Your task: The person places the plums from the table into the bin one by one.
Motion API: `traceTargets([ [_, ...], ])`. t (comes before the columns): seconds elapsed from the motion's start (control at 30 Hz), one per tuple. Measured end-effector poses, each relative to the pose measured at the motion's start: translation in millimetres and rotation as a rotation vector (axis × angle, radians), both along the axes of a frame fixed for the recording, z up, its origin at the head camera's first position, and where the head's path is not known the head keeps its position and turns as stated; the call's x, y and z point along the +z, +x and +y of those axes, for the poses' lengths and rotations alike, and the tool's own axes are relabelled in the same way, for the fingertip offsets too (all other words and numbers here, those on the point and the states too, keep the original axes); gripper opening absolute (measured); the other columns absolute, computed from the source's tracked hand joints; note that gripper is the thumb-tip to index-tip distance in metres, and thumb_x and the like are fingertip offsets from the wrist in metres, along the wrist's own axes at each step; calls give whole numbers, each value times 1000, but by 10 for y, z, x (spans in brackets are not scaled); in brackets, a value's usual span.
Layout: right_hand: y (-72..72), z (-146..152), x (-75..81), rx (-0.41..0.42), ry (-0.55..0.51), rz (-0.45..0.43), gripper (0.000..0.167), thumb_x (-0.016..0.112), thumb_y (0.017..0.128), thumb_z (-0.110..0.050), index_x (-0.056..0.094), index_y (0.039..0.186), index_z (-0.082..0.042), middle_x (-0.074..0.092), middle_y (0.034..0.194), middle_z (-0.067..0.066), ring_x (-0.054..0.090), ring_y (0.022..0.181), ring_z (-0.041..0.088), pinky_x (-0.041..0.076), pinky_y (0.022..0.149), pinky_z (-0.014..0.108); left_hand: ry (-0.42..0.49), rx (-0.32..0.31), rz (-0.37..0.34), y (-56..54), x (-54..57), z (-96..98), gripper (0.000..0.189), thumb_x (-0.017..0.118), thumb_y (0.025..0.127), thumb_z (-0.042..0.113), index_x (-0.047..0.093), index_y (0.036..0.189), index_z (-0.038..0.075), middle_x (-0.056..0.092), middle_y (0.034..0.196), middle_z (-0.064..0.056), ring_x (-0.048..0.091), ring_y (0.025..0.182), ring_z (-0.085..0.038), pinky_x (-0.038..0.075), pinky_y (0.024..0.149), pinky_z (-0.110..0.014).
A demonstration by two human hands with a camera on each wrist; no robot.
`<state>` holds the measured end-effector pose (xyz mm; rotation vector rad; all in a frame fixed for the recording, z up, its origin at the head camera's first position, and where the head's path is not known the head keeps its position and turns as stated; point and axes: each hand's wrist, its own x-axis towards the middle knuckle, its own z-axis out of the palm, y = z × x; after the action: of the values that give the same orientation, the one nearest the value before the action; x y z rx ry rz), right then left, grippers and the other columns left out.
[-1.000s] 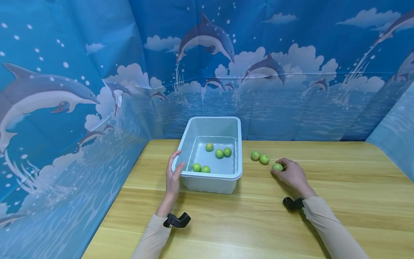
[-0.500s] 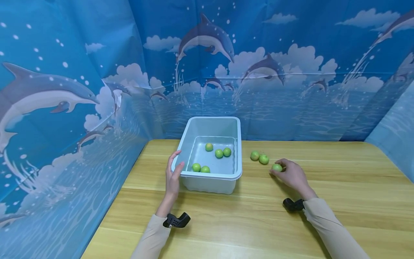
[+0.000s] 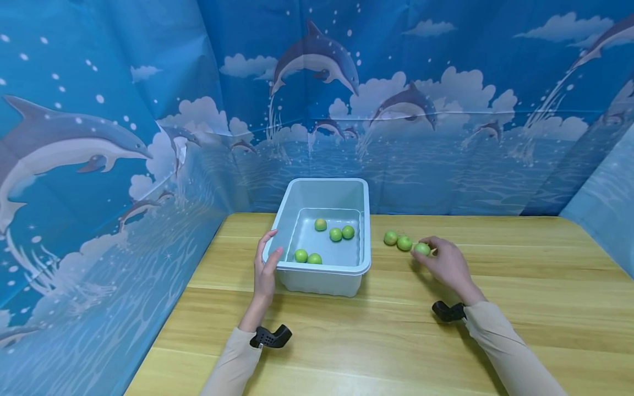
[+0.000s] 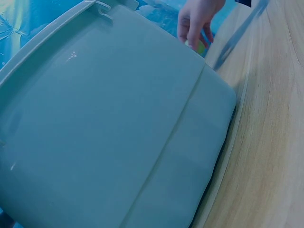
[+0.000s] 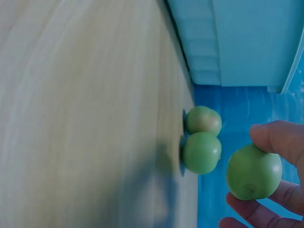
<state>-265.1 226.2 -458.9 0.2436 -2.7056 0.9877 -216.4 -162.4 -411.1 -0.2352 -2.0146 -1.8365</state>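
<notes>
My right hand pinches a small round green fruit between thumb and fingers, held a little above the wooden table. Just to its left, two more green fruits lie side by side on the tabletop. A pale blue-grey plastic bin stands left of them, several similar green fruits spread over its floor. With my left hand I grip the bin's near left corner, thumb at the rim. In the left wrist view the bin's wall fills most of the picture.
The wooden table reaches back to a blue dolphin-print sheet hanging close behind the bin. More of this sheet runs along the table's left edge. Black camera mounts sit on both wrists.
My right hand has lifted the green fruit slightly off the table and shifted it a little left, toward the two others. The left hand and the bin have stayed put.
</notes>
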Motion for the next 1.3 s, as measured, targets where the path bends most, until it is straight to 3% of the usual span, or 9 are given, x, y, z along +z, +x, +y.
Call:
traceTargets([
  [0.53,9,-141,183,9,-39,102,43,64,90,-38,63,112,-1,61,101,19,56,90,37,44,72,49,-4,-1,0,15,13,3,45,47,94,13,42,136,-2,36,144,-17,26,135,-29,14,107,-54],
  [1.3,-10,-420,488,17,-119,301,35,66,90,-34,66,106,-3,59,95,12,50,82,26,39,71,39,-11,9,-14,13,12,7,45,46,93,12,42,136,-1,36,144,-17,26,135,-30,13,106,-56],
])
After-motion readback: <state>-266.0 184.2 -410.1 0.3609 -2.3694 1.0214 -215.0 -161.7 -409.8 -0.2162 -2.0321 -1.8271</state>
